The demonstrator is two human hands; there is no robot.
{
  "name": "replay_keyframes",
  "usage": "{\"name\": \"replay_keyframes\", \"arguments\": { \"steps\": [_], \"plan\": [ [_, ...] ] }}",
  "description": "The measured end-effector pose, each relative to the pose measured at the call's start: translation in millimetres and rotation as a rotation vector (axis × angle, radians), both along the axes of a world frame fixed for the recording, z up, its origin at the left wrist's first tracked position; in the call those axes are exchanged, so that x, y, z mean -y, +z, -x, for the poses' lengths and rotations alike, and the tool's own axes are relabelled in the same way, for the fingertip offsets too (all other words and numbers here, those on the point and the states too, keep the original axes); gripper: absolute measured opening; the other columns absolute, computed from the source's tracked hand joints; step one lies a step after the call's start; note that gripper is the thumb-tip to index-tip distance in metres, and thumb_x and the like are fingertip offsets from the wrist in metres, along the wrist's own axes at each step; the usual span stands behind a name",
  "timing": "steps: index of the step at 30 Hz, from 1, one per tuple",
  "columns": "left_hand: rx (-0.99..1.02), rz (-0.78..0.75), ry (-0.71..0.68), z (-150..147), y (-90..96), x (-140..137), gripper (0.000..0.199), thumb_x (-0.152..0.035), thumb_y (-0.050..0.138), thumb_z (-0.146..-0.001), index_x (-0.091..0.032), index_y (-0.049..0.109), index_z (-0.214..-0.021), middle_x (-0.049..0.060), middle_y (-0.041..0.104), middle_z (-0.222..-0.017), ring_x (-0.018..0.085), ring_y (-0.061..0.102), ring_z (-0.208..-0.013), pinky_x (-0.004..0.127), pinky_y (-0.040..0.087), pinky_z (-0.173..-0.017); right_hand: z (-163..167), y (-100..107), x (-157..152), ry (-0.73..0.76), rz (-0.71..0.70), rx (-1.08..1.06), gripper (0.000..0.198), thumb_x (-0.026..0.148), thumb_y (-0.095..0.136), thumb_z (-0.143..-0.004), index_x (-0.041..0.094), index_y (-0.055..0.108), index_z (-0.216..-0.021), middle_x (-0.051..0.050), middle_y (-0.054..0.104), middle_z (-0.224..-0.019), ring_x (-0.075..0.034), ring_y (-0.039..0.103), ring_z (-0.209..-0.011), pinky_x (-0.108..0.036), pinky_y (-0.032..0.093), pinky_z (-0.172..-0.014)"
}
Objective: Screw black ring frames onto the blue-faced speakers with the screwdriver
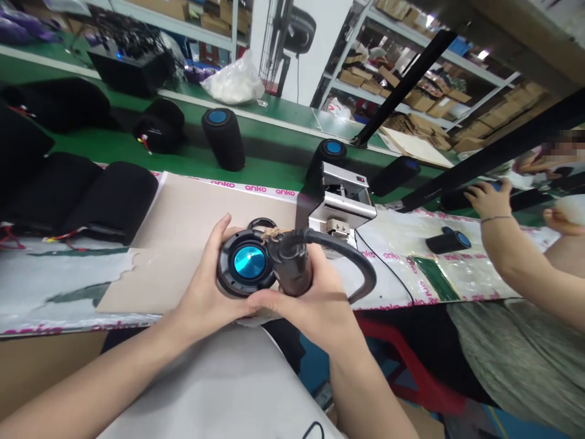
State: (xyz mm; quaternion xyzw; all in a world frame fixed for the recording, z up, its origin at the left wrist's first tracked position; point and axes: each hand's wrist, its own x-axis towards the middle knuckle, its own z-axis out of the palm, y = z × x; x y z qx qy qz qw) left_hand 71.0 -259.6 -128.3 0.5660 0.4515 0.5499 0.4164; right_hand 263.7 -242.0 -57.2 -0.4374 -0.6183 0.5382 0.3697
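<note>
The cylindrical speaker [249,262] in your left hand [205,289] is left of the electric screwdriver [291,268] in your right hand [315,299]. Cardboard [171,235] extends behind and left; the screw feeder [342,210] stands behind, rightward. Farther back, more speakers [225,143] stand on the conveyor belt [192,160].

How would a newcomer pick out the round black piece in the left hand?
Start at the long green surface, then find the tan cardboard on its near side. Over the cardboard's right part, the left hand holds a round black piece beside the dark corded tool in the right hand. Unlike the blue-topped cylinders standing behind, it is held, its bright blue disc facing the viewer.
</note>
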Motion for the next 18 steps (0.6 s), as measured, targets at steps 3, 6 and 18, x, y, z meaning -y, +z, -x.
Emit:
{"name": "replay_keyframes", "arguments": {
  "steps": [3, 6, 18],
  "plan": [
    [0.008, 0.001, -0.023, 0, 1.7, 0, 0.132, -0.052, 0.101, -0.074, -0.042, 0.015, -0.173, 0.013, 0.05, -0.163, 0.037, 0.058, -0.15, 0.053, 0.048, -0.127, -2, 3, -4, 0.013, -0.038, -0.012, 0.076, 0.021, 0.102, -0.074, 0.042, 0.069, -0.139, 0.004, 0.067, -0.149, -0.023, 0.062, -0.145, -0.04, 0.052, -0.127],
    [0.042, -0.018, -0.053, 1, 3.2, -1, 0.134, -0.051, 0.102, -0.073, -0.04, 0.015, -0.174, 0.014, 0.052, -0.16, 0.037, 0.06, -0.148, 0.052, 0.049, -0.126, -7, 9, -11, 0.06, -0.097, 0.056, 0.079, 0.026, 0.104, -0.074, 0.043, 0.067, -0.142, 0.004, 0.066, -0.15, -0.023, 0.062, -0.144, -0.041, 0.05, -0.129],
    [0.021, -0.066, -0.06, 4, 1.9, 1, 0.131, -0.038, 0.103, -0.074, -0.045, 0.018, -0.173, 0.012, 0.053, -0.162, 0.035, 0.059, -0.15, 0.051, 0.048, -0.128, -9, 21, -23, 0.154, -0.033, 0.184, 0.081, 0.03, 0.102, -0.074, 0.034, 0.064, -0.146, -0.005, 0.065, -0.152, -0.031, 0.063, -0.145, -0.051, 0.053, -0.128]
  ]
}}
